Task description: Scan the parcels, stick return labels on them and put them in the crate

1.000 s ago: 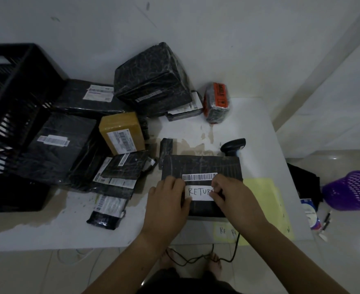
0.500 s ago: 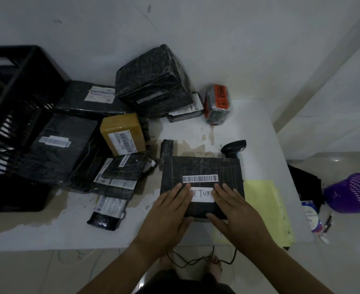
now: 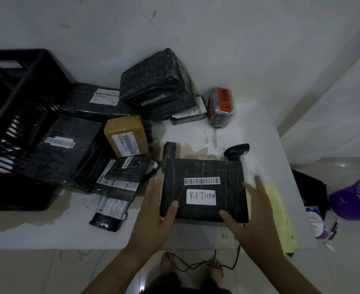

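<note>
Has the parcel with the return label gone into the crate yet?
No, the parcel marked RETURN is over the table in front of the person, well outside the black crate.

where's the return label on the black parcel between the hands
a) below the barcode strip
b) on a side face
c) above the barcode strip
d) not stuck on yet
a: the white RETURN label sits just under the barcode strip on the top face of the black parcel.
</note>
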The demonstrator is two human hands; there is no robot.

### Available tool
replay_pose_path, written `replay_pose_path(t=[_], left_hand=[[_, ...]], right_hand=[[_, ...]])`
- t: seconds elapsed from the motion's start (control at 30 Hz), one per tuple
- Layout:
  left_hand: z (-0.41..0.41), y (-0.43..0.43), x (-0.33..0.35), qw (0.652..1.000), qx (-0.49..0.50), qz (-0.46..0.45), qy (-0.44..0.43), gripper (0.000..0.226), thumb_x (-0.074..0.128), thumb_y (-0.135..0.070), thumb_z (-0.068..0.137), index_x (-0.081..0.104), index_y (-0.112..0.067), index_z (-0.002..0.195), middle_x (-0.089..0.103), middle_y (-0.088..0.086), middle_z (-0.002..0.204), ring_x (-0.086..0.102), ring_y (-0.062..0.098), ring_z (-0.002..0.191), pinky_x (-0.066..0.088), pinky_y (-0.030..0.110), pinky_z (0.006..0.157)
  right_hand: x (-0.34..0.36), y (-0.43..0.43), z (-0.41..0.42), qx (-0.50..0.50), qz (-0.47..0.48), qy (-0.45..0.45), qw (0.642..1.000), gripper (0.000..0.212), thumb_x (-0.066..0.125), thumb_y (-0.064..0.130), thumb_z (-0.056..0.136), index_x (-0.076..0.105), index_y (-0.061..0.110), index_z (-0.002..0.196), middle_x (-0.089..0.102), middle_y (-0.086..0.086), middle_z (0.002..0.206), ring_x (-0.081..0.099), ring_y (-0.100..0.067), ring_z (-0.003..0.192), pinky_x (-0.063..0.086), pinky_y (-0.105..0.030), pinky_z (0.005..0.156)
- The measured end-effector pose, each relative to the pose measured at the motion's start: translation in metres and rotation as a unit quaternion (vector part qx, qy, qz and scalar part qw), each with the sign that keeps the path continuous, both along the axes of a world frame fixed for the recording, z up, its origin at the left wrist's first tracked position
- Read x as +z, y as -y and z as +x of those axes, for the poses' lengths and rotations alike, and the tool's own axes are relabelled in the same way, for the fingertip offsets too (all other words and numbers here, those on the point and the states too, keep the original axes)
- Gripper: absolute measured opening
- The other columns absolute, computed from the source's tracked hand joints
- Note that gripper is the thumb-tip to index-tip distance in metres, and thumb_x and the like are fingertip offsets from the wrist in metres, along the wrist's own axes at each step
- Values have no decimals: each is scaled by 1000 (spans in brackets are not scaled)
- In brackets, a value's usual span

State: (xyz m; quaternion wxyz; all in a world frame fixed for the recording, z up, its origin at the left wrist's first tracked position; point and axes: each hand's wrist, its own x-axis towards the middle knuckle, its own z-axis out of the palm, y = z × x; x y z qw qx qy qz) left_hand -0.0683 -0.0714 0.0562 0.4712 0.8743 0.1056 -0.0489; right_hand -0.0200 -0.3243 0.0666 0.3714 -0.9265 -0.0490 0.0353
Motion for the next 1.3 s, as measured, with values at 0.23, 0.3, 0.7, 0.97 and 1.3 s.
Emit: replay_pose_path(t=[0.23,0.3,0.7,0.97,1.3], left_hand=[[19,0,11,982,45,-171,-64,52,51,-33,104,27,-56,144,44,-53,128,39,-27,123,36,-1,97],[19,-6,29,982,67,-173,-42,54,53,-34,102,28,-55,145,43,-48,132,40,-30,119,35,-1,96],[-4,-127,151,955,200,-185,119,38,45,-51,93,42,-58,131,51,-55,117,44,-30,115,38,7,102],[-27,-371,176,944,235,-63,222,61,26,-72,97,47,-39,145,53,-25,144,45,-1,137,36,29,115],[-23,-660,132,894,203,396,47,56,58,-15,95,44,-11,150,42,18,155,42,39,140,39,52,113]], right_hand=[[18,-11,-2,-86,271,-346,894,57,61,49,86,44,39,140,56,9,128,56,-9,105,43,-34,102],[24,-13,3,-76,254,-326,908,72,59,54,85,35,34,150,52,11,128,51,-14,112,40,-35,106],[121,-151,42,9,323,-242,915,40,68,70,56,60,57,93,60,16,124,55,-21,126,38,-45,114],[184,-358,68,67,408,-249,876,116,85,74,37,55,29,140,68,4,127,66,-22,112,49,-37,96],[194,-557,70,139,427,-257,856,71,66,52,75,55,20,138,72,2,121,70,-18,108,54,-37,99]])
